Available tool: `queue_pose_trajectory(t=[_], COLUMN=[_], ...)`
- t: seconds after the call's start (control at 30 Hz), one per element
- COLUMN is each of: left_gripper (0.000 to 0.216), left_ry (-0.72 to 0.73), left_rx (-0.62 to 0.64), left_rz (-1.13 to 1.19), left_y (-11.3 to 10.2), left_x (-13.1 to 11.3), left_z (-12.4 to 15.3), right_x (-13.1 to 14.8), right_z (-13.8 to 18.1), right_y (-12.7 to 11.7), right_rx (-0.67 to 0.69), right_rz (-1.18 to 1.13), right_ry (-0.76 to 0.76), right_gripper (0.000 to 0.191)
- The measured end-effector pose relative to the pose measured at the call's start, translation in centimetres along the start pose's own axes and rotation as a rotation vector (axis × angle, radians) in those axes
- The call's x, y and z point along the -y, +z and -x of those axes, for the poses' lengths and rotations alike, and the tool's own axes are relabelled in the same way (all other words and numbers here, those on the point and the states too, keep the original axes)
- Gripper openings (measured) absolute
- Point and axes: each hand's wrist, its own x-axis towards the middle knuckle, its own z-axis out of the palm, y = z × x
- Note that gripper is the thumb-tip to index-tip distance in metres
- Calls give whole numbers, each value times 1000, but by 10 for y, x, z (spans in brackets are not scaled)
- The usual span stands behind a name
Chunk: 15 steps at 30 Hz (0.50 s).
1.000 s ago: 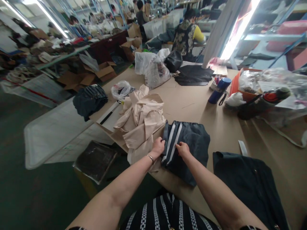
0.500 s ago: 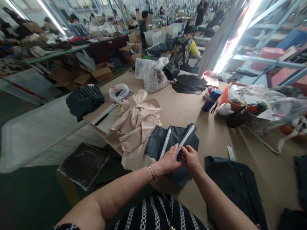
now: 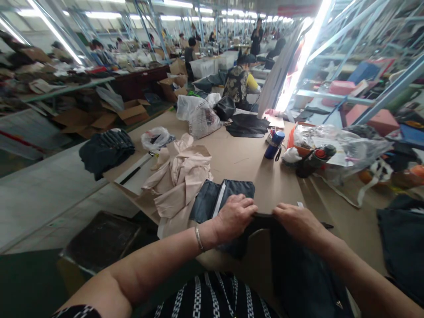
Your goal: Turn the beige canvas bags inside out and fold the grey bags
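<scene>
We note the main change first: half a second ago both of our hands met over the dark panel [image 3: 207, 201]; now they stand apart, with a taut dark edge bridging the gap between them. Left hand [image 3: 234, 216]: fingers curled over, narrow, apparently pinching the near end of that edge, while the wrist crosses above the panel's lower part. Right hand [image 3: 301, 221]: fingertips closed on the other end. The dark cloth [image 3: 301, 269] lay flat to the right in the earlier frames; it now hangs below the right hand, its top edge lifted, a small zip pull [image 3: 338, 304] showing near its lower end. We judge that handling has passed from the panel to this second piece, the edge being drawn straight between two grips. The panel lies just beyond and left of the left hand, touching the beige cloth [image 3: 185, 170]; one pale strip [image 3: 219, 201] shows on it, where two showed before. Whether the left fingers also catch some panel fabric we cannot tell; the overlap under the palm is hidden. The beige cloth, farther left of that hand, looks undisturbed. A blue bottle [image 3: 274, 145] stands beyond the gap between the hands, well apart from the work.
</scene>
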Motion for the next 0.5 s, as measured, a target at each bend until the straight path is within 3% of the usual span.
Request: queue_pose_trajectory(t=[0.07, 0.13, 0.23, 0.33, 0.43, 0.5], left_gripper=[30, 33, 43, 43, 26, 23], left_ry=[-7, -126, -479, -671, -841, -911], left_rx=[-277, -399, -307, -253, -352, -326], left_rz=[31, 284, 877, 1389, 1590, 1648], left_y=[-6, -5, 12, 33, 46, 49], left_x=[-8, -16, -29, -39, -34, -24], left_z=[-1, -3, -12, -21, -23, -19], right_x=[-15, -23, -5, 39, 73, 77], right_z=[5, 7, 0, -13, -19, -17], right_y=[-6, -11, -3, 26, 55, 66], right_rx=[-157, -332, -462, -408, -325, -311], right_rz=[-120, -256, -394, -687, -1228, -1572], right_ry=[148, 259, 341, 352, 362, 417], right_gripper=[17, 24, 30, 19, 22, 31])
